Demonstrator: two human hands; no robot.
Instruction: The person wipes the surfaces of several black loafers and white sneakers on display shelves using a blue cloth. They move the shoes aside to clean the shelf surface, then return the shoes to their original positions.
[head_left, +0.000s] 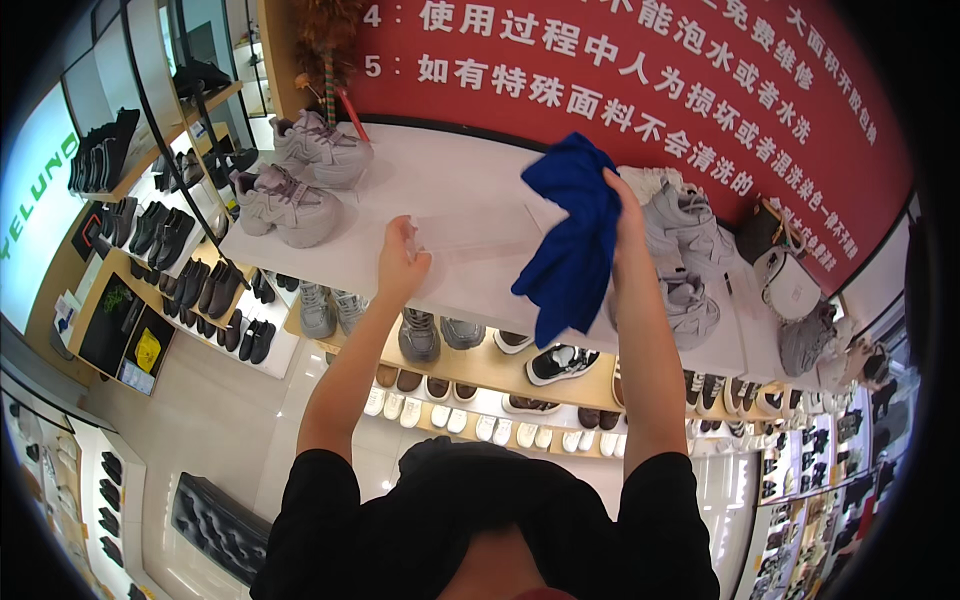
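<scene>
My right hand (628, 214) grips a blue cloth (574, 240), which hangs in loose folds above the white shelf top (420, 165). My left hand (403, 259) holds the left end of a transparent plastic shoe stand (480, 231), its thumb and fingers around the edge. Left of that hand, two grey chunky sneakers (289, 206) sit on the shelf, the rear one (322, 150) on a transparent stand. More pale grey sneakers (686, 225) stand to the right, partly hidden behind my right forearm.
A red wall panel (480, 90) bearing white writing rises behind the shelf. Handbags (787, 285) stand at its right end. Several shoes (562, 365) line the lower shelves beneath. A black tufted bench (217, 525) is on the floor at lower left, near more shoe racks (105, 480).
</scene>
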